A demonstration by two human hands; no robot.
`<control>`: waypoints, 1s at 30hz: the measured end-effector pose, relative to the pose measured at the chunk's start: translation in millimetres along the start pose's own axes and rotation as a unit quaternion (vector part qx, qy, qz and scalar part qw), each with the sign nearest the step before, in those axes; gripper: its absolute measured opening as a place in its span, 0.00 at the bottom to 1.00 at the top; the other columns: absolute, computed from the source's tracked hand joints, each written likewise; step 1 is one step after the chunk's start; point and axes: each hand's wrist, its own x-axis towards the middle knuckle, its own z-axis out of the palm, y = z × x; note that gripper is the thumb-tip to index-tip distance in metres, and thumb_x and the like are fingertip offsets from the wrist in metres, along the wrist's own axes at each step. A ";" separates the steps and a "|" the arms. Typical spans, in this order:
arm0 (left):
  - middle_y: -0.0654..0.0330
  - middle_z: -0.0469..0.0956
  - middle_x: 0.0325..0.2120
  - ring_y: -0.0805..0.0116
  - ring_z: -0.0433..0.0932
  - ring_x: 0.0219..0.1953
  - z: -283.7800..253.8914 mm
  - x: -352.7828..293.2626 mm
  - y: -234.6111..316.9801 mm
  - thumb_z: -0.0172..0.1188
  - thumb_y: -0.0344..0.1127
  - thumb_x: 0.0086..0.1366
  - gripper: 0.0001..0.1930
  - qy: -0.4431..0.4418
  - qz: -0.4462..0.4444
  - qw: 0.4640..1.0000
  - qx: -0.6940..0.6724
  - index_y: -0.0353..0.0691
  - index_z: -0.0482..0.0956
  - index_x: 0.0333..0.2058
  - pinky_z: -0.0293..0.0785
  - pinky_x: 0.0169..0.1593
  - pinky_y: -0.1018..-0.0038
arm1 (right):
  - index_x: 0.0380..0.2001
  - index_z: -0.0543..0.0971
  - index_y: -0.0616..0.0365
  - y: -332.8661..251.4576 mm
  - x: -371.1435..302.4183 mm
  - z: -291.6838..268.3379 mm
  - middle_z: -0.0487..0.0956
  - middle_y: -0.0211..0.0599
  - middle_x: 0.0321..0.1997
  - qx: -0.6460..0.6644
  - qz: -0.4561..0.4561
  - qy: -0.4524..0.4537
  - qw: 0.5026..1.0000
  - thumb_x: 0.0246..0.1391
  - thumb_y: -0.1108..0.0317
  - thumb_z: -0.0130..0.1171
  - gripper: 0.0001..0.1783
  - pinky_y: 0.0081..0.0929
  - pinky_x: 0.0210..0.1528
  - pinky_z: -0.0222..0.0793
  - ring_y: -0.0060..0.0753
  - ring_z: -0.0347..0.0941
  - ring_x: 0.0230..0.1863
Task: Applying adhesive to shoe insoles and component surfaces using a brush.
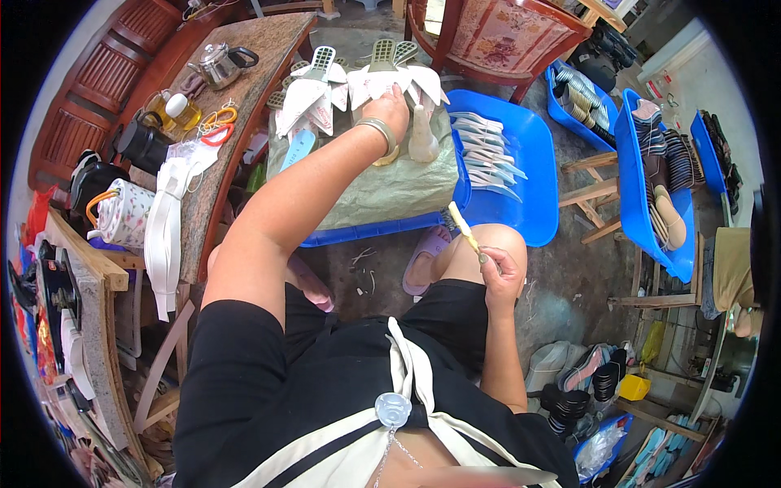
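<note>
My left hand (389, 112) reaches forward over a covered blue tub, its fingers closed at the near edge of a white, pointed insole piece (376, 84). Its underside grip is hidden. More such pieces (305, 102) are fanned in piles there, some with olive or white grid-patterned ends. In my right hand (502, 272), above my right knee, is a small brush (464, 228) with a pale yellow handle, its dark bristles pointing up and left. A cloudy, pear-shaped bottle (423, 137) stands on the greenish cover (358, 191), right of my left wrist.
A blue tray (537, 187) with rows of pale insoles (486, 150) adjoins the tub. Further right, a blue bin (679, 252) of insoles rests on a wooden stand. The stone-topped table (252, 49) at left carries a kettle (220, 65) and orange-handled scissors (218, 122).
</note>
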 end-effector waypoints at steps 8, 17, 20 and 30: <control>0.51 0.74 0.32 0.52 0.76 0.38 -7.1 -118.6 -30.2 0.61 0.41 0.55 0.21 0.013 0.045 0.984 -0.170 0.36 0.69 0.45 0.73 0.39 0.62 | 0.35 0.79 0.65 3.3 6.6 12.4 0.78 0.30 0.32 -0.037 0.029 -0.013 0.999 0.53 0.75 0.58 0.07 0.14 0.35 0.65 0.16 0.69 0.32; 0.46 0.63 0.54 0.46 0.64 0.55 45.7 -239.7 -150.0 0.66 0.39 0.51 0.39 -0.024 -0.239 0.971 0.014 0.38 0.57 0.59 0.67 0.52 0.56 | 0.32 0.81 0.56 -6.3 125.2 97.6 0.81 0.39 0.30 -0.293 -0.259 -0.112 0.914 0.49 0.68 0.60 0.07 0.26 0.34 0.72 0.35 0.78 0.29; 0.46 0.65 0.52 0.46 0.68 0.52 45.8 -242.6 -171.4 0.65 0.37 0.52 0.38 -0.101 -0.245 0.963 -0.047 0.38 0.57 0.60 0.69 0.51 0.58 | 0.29 0.80 0.53 -3.1 164.0 124.3 0.80 0.39 0.29 -0.406 -0.317 -0.138 0.846 0.48 0.66 0.60 0.05 0.33 0.31 0.72 0.42 0.77 0.29; 0.52 0.73 0.40 0.53 0.74 0.41 30.4 -259.1 -189.5 0.59 0.30 0.55 0.20 -0.018 -0.131 0.988 -0.082 0.38 0.71 0.48 0.73 0.43 0.61 | 0.30 0.81 0.49 -13.5 204.8 173.5 0.79 0.41 0.28 -0.609 -0.308 -0.226 0.696 0.50 0.61 0.52 0.10 0.39 0.34 0.73 0.44 0.77 0.32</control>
